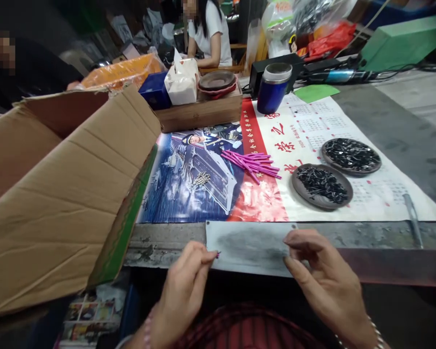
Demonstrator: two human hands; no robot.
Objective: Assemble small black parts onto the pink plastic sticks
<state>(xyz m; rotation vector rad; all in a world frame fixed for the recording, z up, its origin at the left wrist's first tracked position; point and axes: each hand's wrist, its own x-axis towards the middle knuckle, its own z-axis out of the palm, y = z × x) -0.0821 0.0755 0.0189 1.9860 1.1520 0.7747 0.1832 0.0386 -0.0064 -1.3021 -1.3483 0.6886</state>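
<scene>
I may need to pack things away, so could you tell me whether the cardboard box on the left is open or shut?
Open: the cardboard box has its top flaps spread apart, not folded shut.

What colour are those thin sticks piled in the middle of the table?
Bright pink, almost magenta; the sticks show best in the head view.

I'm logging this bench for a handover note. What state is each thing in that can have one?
Cardboard box: open, flaps spread.
Blue cup: upright, lid on.
Tissue pack: open, one tissue sticking out.
Near dish: filled with small dark pieces.
Far dish: likewise filled.
Pink sticks: loose heap on the poster.
Left hand: fingers pinched on a small pink piece.
Right hand: fingers bent at the grey sheet, grip unclear.
</scene>
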